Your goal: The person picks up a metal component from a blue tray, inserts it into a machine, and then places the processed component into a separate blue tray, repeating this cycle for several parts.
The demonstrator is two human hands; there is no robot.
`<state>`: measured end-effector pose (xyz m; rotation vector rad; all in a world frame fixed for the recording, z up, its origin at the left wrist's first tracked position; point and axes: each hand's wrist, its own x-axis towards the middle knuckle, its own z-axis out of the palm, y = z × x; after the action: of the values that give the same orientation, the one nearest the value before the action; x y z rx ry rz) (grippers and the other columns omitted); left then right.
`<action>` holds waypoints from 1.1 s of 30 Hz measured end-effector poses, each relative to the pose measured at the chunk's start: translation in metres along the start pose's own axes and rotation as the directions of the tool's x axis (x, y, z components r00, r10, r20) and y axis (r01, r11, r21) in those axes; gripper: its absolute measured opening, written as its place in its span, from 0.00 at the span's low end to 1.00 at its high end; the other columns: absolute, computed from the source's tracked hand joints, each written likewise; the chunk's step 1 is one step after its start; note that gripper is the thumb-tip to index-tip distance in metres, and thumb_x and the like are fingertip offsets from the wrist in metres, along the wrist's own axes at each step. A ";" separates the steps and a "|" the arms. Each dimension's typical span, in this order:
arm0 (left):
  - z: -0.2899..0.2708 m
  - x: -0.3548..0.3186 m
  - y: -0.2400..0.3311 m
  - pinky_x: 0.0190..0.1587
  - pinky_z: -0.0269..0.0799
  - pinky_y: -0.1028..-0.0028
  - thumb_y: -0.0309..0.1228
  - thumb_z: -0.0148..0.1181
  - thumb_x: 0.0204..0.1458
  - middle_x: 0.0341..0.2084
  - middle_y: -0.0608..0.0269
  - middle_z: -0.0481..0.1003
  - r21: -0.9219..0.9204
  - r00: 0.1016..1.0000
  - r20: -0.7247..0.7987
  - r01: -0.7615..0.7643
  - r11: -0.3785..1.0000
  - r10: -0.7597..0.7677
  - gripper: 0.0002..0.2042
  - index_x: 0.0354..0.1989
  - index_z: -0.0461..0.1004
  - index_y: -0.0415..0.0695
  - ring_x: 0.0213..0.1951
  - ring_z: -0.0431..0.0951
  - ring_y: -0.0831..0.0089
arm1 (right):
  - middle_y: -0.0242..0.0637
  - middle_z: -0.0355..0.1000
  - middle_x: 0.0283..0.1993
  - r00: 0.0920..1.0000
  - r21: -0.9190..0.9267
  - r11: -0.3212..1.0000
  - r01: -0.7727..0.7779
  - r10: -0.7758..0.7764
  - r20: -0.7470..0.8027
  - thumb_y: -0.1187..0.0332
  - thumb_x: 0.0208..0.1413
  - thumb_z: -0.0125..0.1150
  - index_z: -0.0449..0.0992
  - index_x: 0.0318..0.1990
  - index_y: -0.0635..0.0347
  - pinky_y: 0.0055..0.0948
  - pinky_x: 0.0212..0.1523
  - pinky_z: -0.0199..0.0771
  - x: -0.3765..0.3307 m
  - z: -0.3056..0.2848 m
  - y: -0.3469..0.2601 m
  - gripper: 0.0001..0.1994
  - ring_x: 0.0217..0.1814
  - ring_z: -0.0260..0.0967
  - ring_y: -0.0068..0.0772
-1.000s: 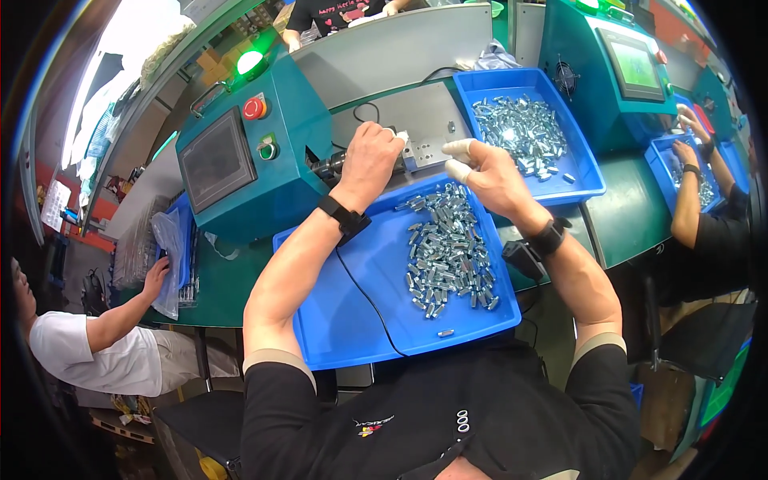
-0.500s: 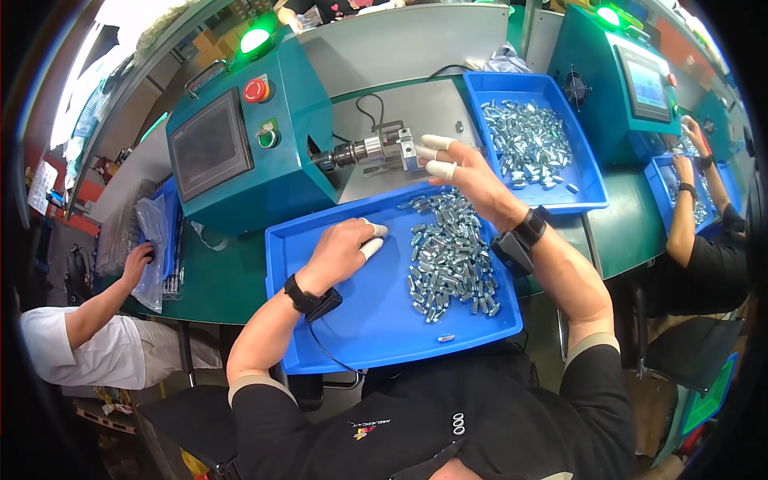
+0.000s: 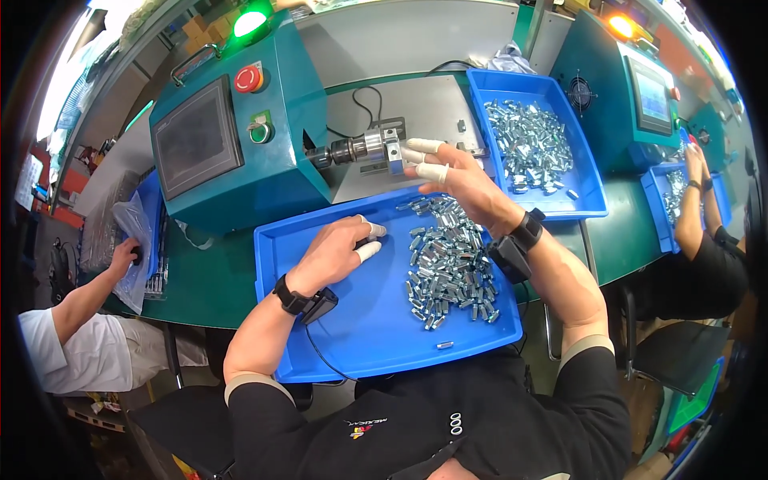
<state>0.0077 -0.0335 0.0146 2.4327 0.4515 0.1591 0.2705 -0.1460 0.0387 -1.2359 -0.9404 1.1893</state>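
My right hand [image 3: 468, 186] reaches up to a metal clamping block [image 3: 393, 152] in front of the machine's chuck [image 3: 340, 153]. White finger cots cover several of its fingertips. Those fingers are spread, the tips at or just beside the block; I cannot make out a part between them. My left hand [image 3: 330, 254] rests over the left part of the near blue tray [image 3: 336, 344]. Its thumb and forefinger, both in white cots, stand apart with nothing visible between them; the other fingers are hidden below. A pile of small shiny metal cylindrical parts [image 3: 452, 268] fills the tray's right side.
The teal machine [image 3: 276, 180] with a dark screen, red button and green lamp stands at the left. A second blue tray [image 3: 590, 180] of similar parts lies at the right. One loose part [image 3: 445, 345] lies near the front rim. Co-workers sit at both sides.
My right hand has moved slightly left, closer to the clamping block. My left hand stays over the tray. The right-hand machine's lamp has turned from green to orange.
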 end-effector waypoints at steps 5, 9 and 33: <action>0.003 0.000 -0.003 0.51 0.79 0.61 0.29 0.70 0.61 0.43 0.53 0.83 -0.017 1.000 -0.004 0.010 1.000 -0.010 0.15 0.56 0.84 0.42 0.46 0.83 0.53 | 0.45 0.71 0.75 1.000 0.034 0.999 0.002 -0.002 0.004 0.62 0.71 0.63 0.64 0.79 0.61 0.36 0.64 0.76 -0.001 -0.010 -0.001 0.32 0.71 0.74 0.37; 0.005 0.000 -0.006 0.51 0.79 0.61 0.29 0.70 0.61 0.44 0.53 0.83 -0.019 1.000 0.006 0.007 1.000 -0.007 0.15 0.56 0.84 0.42 0.47 0.83 0.53 | 0.44 0.75 0.71 0.990 0.017 1.000 -0.002 0.004 -0.144 0.62 0.71 0.64 0.65 0.77 0.62 0.31 0.58 0.79 -0.003 -0.039 -0.003 0.31 0.66 0.78 0.35; 0.002 -0.004 -0.006 0.53 0.80 0.61 0.29 0.70 0.62 0.46 0.53 0.83 -0.030 0.999 0.018 -0.031 0.999 0.031 0.16 0.57 0.83 0.40 0.49 0.83 0.53 | 0.47 0.81 0.59 0.972 -0.194 0.981 0.027 -0.071 -0.224 0.60 0.72 0.64 0.66 0.74 0.70 0.30 0.53 0.81 0.040 -0.023 -0.008 0.31 0.56 0.82 0.36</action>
<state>0.0030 -0.0313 0.0090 2.4113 0.4005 0.1550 0.3015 -0.1102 0.0403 -1.4603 -0.9205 0.9096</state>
